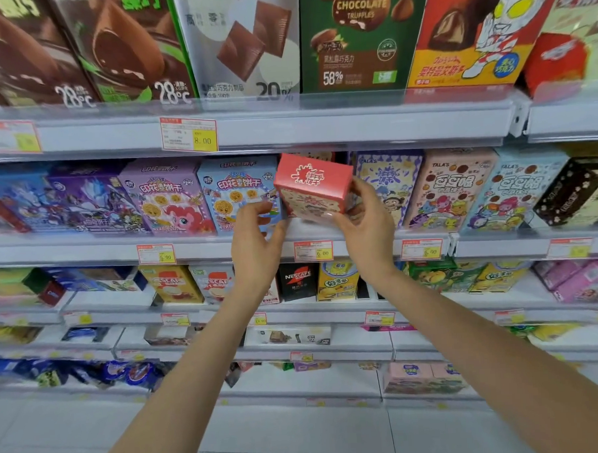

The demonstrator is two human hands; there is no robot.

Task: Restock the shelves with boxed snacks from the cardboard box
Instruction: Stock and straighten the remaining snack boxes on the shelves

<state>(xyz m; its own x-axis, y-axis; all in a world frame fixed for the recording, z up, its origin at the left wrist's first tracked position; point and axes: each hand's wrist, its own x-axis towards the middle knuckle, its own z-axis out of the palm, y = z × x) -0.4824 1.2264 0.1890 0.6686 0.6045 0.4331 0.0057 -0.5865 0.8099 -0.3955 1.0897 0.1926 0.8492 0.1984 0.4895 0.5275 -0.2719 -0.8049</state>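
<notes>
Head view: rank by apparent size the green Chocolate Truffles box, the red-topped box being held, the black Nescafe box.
1. Green Chocolate Truffles box, top cropped
2. Red-topped box, nearer the camera
3. Black Nescafe box, lower shelf

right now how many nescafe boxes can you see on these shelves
3, all on the third shelf down: a yellow box, a white and red box beside it, and a black box right of the left forearm. The forearm may hide more.
</notes>
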